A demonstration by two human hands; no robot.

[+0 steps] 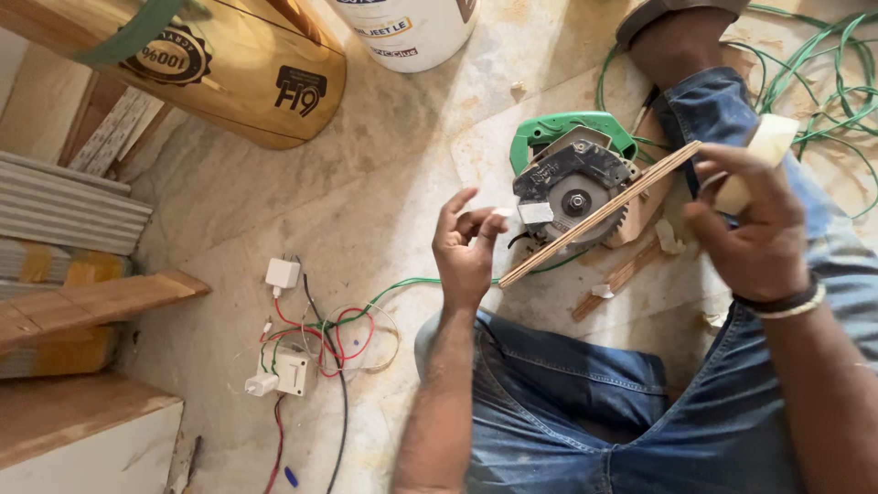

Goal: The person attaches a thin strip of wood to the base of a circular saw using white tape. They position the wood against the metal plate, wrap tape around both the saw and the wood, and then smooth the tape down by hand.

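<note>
A thin wooden strip was held up over a green saw.

The wooden strip [599, 213] was long, flat and pale, with layers showing along its edge, and it was tilted, its far end higher. That high end was clamped in the right hand [752, 224], where a roll of tape [755, 155] was also gripped. The left hand [466, 247] was kept just beside the low end, its fingers [488, 225] bent and pinched on a small white bit. A green saw [572, 178] with a round blade was seen on the floor under the strip. Red and green wires [320, 334] and white plugs [283, 273] were seen near the blue jeans [585, 402].
</note>
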